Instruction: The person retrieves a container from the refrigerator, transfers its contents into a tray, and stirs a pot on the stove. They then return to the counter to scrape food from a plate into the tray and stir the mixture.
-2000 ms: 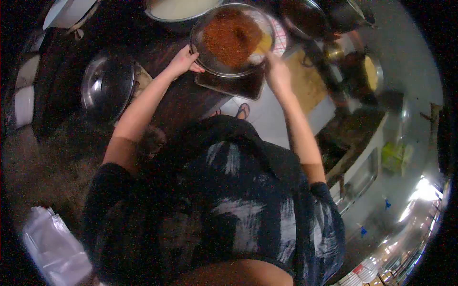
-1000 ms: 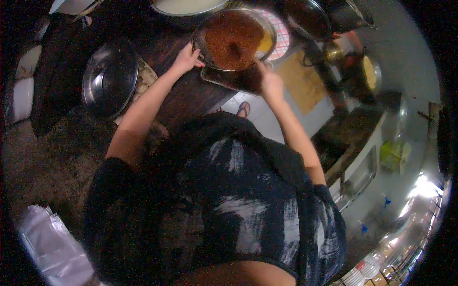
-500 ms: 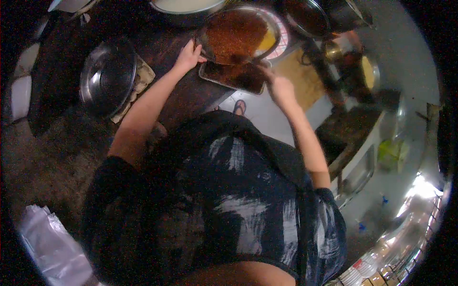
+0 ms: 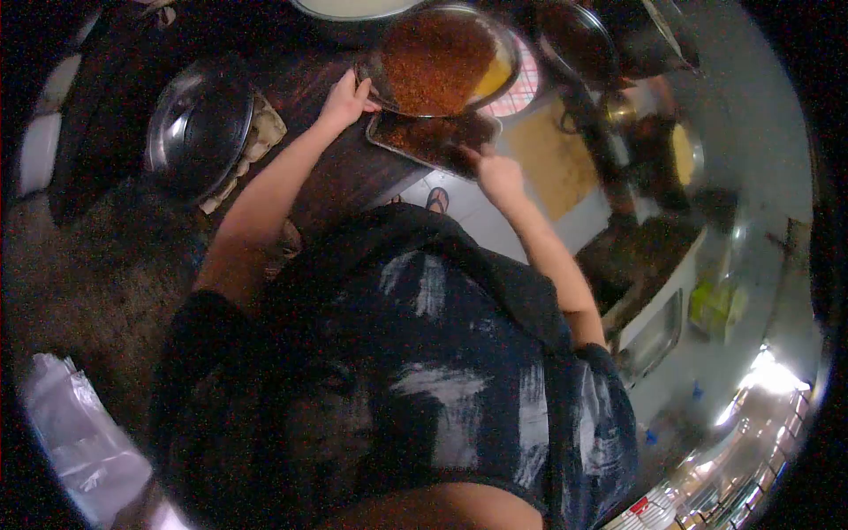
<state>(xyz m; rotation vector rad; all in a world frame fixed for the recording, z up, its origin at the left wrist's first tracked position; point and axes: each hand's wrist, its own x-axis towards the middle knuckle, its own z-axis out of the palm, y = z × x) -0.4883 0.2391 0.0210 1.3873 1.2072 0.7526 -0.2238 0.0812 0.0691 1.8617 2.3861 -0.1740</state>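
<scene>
A large round metal bowl (image 4: 515, 78) holds reddish-brown crumbly stuff (image 4: 433, 71) with a yellow patch at its right side. My left hand (image 4: 346, 102) grips the bowl's left rim. Partly under the bowl's near edge lies a rectangular metal tray (image 4: 396, 148) with a dark brown layer inside. Over the tray's right part is my right hand (image 4: 496, 173), its fingers closed and pointing into the tray. Whatever it may hold is too small and dark to tell.
An empty metal basin (image 4: 194, 132) rests at the left on egg cartons (image 4: 261, 141). Dark pans (image 4: 574, 40) stand at the back right, near a tan board (image 4: 552, 159). A plastic bag (image 4: 79, 442) lies at the lower left.
My right hand has moved left and slightly down, from the tray's right end to over its near right part. My left hand remains on the bowl's rim.
</scene>
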